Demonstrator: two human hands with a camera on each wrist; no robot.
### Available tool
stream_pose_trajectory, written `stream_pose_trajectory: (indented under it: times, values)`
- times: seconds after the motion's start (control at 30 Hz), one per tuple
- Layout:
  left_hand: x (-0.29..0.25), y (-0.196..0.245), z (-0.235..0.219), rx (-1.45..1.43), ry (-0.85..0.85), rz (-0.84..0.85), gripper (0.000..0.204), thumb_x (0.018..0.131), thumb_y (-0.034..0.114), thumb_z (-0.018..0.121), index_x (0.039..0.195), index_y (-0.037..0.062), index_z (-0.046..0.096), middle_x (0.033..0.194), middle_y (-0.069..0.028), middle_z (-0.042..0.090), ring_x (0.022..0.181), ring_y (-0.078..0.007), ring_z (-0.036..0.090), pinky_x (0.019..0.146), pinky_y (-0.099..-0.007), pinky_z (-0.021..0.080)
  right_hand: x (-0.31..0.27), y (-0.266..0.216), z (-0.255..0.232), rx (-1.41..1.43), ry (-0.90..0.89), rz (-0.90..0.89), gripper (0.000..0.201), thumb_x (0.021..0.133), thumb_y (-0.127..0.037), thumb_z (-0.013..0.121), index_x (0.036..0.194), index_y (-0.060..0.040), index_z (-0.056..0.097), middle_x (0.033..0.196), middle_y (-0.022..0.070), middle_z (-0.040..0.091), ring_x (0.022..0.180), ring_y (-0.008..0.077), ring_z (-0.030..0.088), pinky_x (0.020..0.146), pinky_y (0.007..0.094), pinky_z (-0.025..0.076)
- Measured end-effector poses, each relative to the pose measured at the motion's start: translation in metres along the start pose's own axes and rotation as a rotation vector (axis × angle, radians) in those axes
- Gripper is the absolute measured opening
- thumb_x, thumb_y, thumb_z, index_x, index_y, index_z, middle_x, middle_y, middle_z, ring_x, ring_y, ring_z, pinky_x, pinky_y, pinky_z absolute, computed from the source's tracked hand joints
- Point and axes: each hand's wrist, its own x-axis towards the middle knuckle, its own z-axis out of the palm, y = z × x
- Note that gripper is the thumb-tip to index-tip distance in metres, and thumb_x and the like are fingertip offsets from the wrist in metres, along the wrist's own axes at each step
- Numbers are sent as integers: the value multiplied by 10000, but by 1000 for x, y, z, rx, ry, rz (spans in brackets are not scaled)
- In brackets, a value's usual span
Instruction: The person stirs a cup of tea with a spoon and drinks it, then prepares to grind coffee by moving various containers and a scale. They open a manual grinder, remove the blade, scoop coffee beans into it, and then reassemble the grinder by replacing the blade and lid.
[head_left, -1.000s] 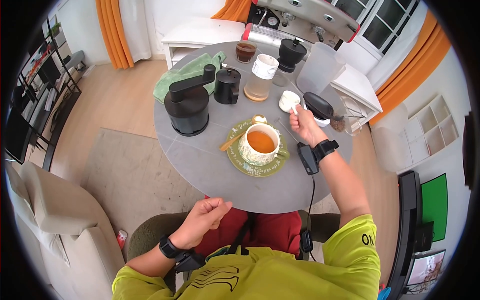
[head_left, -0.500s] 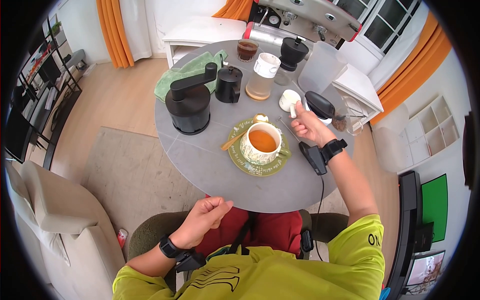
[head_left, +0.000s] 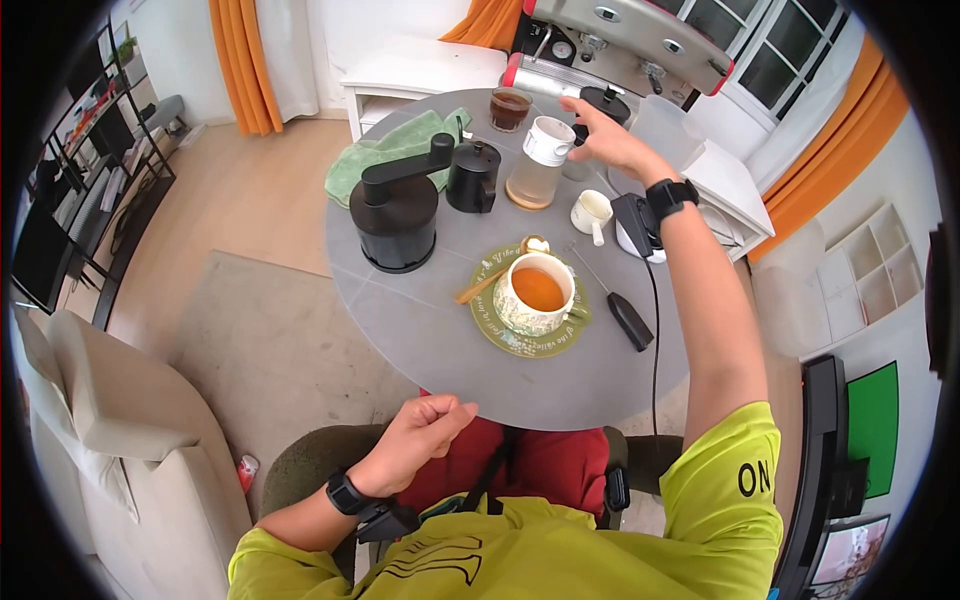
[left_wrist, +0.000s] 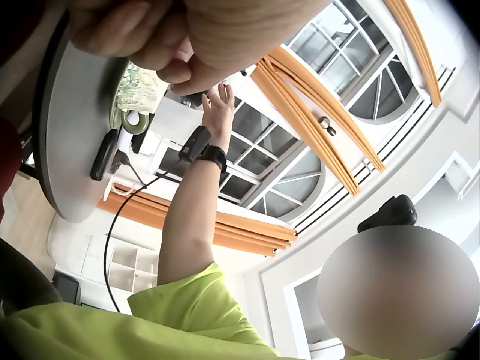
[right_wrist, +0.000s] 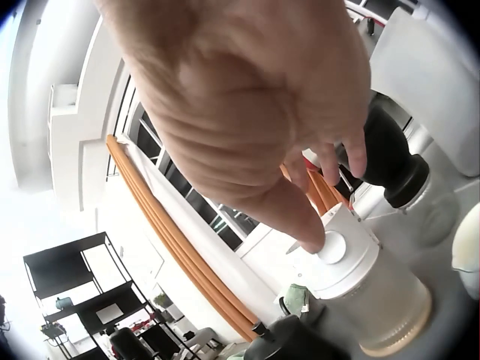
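My right hand (head_left: 618, 145) reaches over the back of the round table, fingers spread. Its thumb is right at the white top of a clear jar (head_left: 528, 180) with pale liquid low inside. In the right wrist view the thumb (right_wrist: 300, 225) overlaps a round white knob (right_wrist: 331, 247) on that top. Nearer me stands a small white cup (head_left: 588, 208), handle towards me. A handheld milk frother (head_left: 630, 322) with a black handle lies beside the green saucer (head_left: 490, 328), which bears a cup of orange-brown drink (head_left: 537, 290). Holding nothing, my left hand (head_left: 425, 432) stays loosely curled by the table's front edge.
At the left stand a black crank grinder (head_left: 395, 225) and a black pot (head_left: 470, 180), with a green towel (head_left: 390, 155) behind. A glass of dark drink (head_left: 509, 110) stands at the back. A wooden spoon (head_left: 478, 287) rests on the saucer. A cable (head_left: 656, 360) hangs from my right wrist.
My right hand has let go of the small cup's handle and moved back and left to the clear jar. The frother's handle now shows. The left hand stays put.
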Motion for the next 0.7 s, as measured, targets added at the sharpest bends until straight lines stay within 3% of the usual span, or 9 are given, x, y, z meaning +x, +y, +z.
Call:
stream_pose_trajectory:
  times: [0.07,0.37,0.47,0.53,0.7]
  values:
    - [0,1,0,0,-5,12,343,990,168,547,676,128,415,633,91,317,534,-29,226,478,-231,179,8,-8,2,-93,-121,34,908,668,73,610,1496,-83,271,1528,125,319,1415,289,283,1160,394,246]
    - [-1,3,0,-5,-15,19,343,987,181,556,677,124,420,645,94,328,543,-25,226,481,-226,179,31,-4,5,-161,-266,74,887,676,90,600,1487,-81,283,1535,146,304,1432,285,257,1175,383,213]
    - [0,1,-1,-12,-18,19,349,987,188,558,673,126,418,648,93,331,545,-22,221,483,-223,176,29,-2,5,-163,-229,109,871,707,27,652,1488,-83,284,1517,166,325,1414,299,291,1166,392,228]
    - [0,2,0,-1,2,28,353,987,189,559,671,128,414,651,93,332,546,-20,218,484,-221,173,29,2,7,-167,-166,106,856,738,-98,716,1483,-82,295,1494,194,342,1390,315,330,1148,397,260]
    - [1,1,-1,-13,-11,15,357,986,185,557,668,132,404,650,92,330,545,-18,215,481,-222,170,34,20,18,-264,-25,50,910,722,-268,766,1477,-63,301,1455,246,363,1337,360,397,1114,380,324]
